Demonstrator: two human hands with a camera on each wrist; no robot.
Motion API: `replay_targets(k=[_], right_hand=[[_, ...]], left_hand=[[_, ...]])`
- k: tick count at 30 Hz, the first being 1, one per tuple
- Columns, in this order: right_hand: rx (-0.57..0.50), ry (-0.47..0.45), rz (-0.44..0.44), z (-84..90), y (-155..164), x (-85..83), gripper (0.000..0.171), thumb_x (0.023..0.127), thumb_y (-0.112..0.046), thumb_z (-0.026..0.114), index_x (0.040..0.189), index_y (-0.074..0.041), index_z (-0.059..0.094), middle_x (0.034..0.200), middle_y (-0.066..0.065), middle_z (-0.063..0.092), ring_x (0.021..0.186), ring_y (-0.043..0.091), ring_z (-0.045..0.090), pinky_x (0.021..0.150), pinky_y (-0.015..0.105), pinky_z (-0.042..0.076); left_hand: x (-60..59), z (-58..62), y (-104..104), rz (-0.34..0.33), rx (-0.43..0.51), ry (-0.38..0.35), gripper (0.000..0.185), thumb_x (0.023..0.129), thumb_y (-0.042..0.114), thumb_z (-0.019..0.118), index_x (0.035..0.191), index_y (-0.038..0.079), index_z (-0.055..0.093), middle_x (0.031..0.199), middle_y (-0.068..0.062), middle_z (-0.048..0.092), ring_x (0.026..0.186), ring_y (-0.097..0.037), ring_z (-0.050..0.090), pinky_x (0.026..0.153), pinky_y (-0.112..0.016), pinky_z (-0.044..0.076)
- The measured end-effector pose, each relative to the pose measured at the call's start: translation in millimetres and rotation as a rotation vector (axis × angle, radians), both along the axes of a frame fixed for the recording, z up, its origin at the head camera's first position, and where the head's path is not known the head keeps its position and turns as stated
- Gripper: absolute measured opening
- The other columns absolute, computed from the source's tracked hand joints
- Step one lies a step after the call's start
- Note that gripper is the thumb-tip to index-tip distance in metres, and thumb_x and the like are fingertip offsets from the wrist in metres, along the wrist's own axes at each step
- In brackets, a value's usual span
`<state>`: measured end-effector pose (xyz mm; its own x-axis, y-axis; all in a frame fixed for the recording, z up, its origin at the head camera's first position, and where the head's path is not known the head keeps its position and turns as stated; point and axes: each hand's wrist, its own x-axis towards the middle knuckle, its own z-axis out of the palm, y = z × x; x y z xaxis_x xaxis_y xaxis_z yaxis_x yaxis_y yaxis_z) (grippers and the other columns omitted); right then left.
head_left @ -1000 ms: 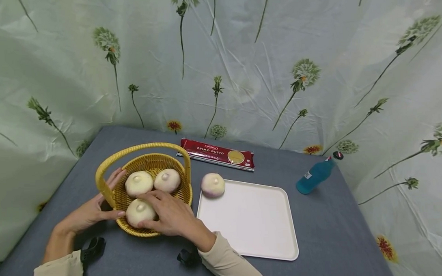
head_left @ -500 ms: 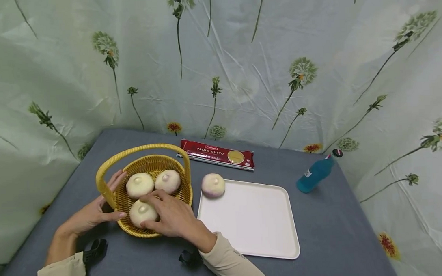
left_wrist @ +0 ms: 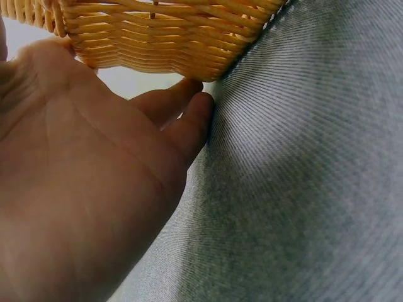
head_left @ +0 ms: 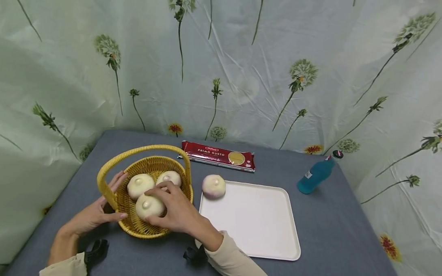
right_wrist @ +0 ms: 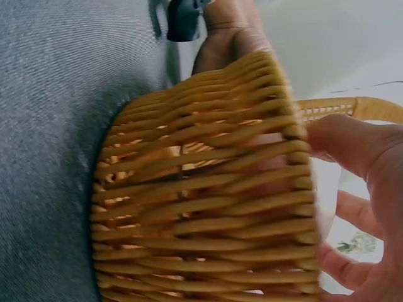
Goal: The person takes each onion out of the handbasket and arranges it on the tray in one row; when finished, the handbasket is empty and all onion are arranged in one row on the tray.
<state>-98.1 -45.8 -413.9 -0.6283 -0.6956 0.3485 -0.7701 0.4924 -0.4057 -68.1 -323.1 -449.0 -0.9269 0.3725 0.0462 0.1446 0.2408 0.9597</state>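
Movement shows in the front onion-like bulb (head_left: 149, 206): pinched between thumb and fingers of the right hand (head_left: 179, 210), it has shifted rightward inside the wicker basket (head_left: 145, 236), which suggests lifting is beginning. The left hand (head_left: 92, 215) braces the basket, its fingers spread and nearly straight. The bulb looks pale cream, squat and smooth, with a rounded knob on top.

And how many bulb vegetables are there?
4: one bulb back left in the yellow wicker basket, one back right, one in the right hand, one at the white tray's far left corner. Others may be hidden.
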Motion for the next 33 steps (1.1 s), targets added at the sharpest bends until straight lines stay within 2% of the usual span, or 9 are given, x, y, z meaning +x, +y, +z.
replay_targets(k=[5, 12, 16, 23, 28, 33], right_hand=[[-0.015, -0.005, 0.016, 9.2, 7.3, 2.2, 0.055, 0.083, -0.041, 0.079, 0.132, -0.021, 0.062, 0.135, 0.002, 0.055, 0.124, 0.013, 0.052, 0.102, 0.024, 0.042], [-0.033, -0.018, 0.037, 23.1, 20.2, 4.0, 0.055, 0.085, -0.042, 0.077, 0.133, -0.020, 0.061, 0.136, 0.000, 0.056, 0.127, 0.013, 0.051, 0.105, 0.026, 0.042], [-0.069, -0.037, 0.052, 29.3, 30.7, 6.2, 0.056, 0.085, -0.041, 0.078, 0.134, -0.021, 0.061, 0.138, 0.000, 0.056, 0.130, 0.014, 0.049, 0.108, 0.030, 0.040], [-0.131, -0.106, 0.051, 36.2, 51.8, 9.9, 0.056, 0.084, -0.035, 0.080, 0.134, -0.021, 0.059, 0.138, -0.001, 0.055, 0.129, 0.013, 0.049, 0.105, 0.029, 0.043], [-0.163, -0.142, 0.043, 40.3, 65.0, 10.0, 0.055, 0.084, -0.032, 0.080, 0.133, -0.021, 0.058, 0.138, 0.000, 0.053, 0.127, 0.012, 0.050, 0.099, 0.027, 0.047], [-0.176, -0.158, 0.014, 39.7, 78.5, 8.2, 0.054, 0.083, -0.031, 0.080, 0.132, -0.020, 0.058, 0.139, -0.001, 0.052, 0.128, 0.011, 0.049, 0.100, 0.029, 0.048]], left_hand=[[1.0, -1.5, 0.2, 0.013, 0.011, -0.022, 0.106, 0.089, -0.007, 0.068, 0.163, 0.026, 0.000, 0.168, 0.005, -0.020, 0.143, 0.008, -0.012, 0.097, -0.084, -0.009], [0.5, -3.9, 0.5, 0.008, 0.016, -0.021, 0.106, 0.089, -0.006, 0.069, 0.163, 0.025, -0.001, 0.168, 0.007, -0.020, 0.148, -0.010, -0.021, 0.096, -0.085, -0.010], [-0.5, -4.0, 0.5, 0.008, 0.013, -0.022, 0.107, 0.088, -0.005, 0.069, 0.163, 0.025, 0.000, 0.168, 0.007, -0.019, 0.148, -0.015, -0.022, 0.096, -0.085, -0.010], [-0.6, -1.7, -0.1, -0.007, 0.013, -0.008, 0.107, 0.088, -0.006, 0.069, 0.163, 0.024, 0.000, 0.166, 0.019, -0.015, 0.148, -0.014, -0.023, 0.094, -0.086, -0.009], [-0.4, -0.4, -0.6, -0.011, 0.007, 0.007, 0.106, 0.088, -0.006, 0.069, 0.163, 0.023, 0.000, 0.166, 0.019, -0.015, 0.147, -0.010, -0.020, 0.094, -0.086, -0.009], [-0.9, -1.2, -0.9, -0.006, -0.005, 0.002, 0.107, 0.088, -0.005, 0.069, 0.163, 0.026, 0.000, 0.166, 0.020, -0.014, 0.148, -0.011, -0.022, 0.095, -0.086, -0.009]])
